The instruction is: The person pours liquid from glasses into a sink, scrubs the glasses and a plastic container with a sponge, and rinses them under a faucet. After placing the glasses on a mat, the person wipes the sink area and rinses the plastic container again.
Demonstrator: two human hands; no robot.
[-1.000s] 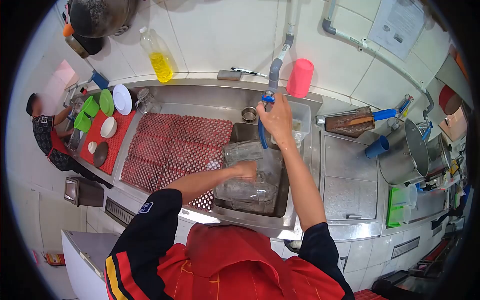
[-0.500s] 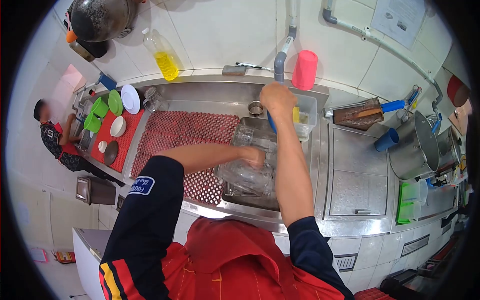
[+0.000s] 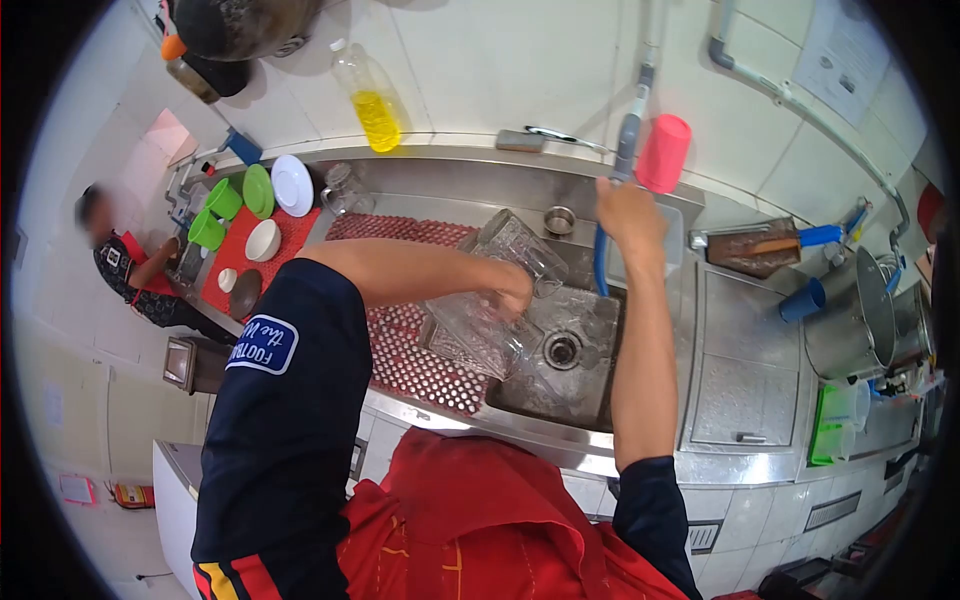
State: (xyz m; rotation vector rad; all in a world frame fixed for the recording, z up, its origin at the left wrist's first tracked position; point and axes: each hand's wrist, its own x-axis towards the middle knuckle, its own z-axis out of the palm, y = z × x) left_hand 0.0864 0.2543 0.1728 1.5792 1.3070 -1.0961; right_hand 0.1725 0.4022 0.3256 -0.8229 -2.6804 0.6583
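My left hand (image 3: 507, 287) is closed on a clear glass pitcher (image 3: 480, 335), tilted over the left edge of the sink basin (image 3: 585, 395). Just above it, a second clear glass pitcher (image 3: 520, 250) lies close to my fingers. At the back of the sink my right hand (image 3: 632, 218) is wrapped round the blue hose (image 3: 601, 262) below the grey pipe (image 3: 627, 140). Behind my right wrist is a clear plastic tub (image 3: 672, 240). The basin's round drain (image 3: 562, 349) shows, with water about it.
A red perforated mat (image 3: 420, 365) covers the counter on the left. A small metal bowl (image 3: 559, 220) stands behind the basin. Farther left are green cups (image 3: 207, 230), plates (image 3: 292, 186) and a person (image 3: 125, 262). A large pot (image 3: 850, 315) stands right.
The pitchers and my left hand have moved left, out of the basin's middle, uncovering the drain. My right hand remains at the hose. The whole view has shifted.
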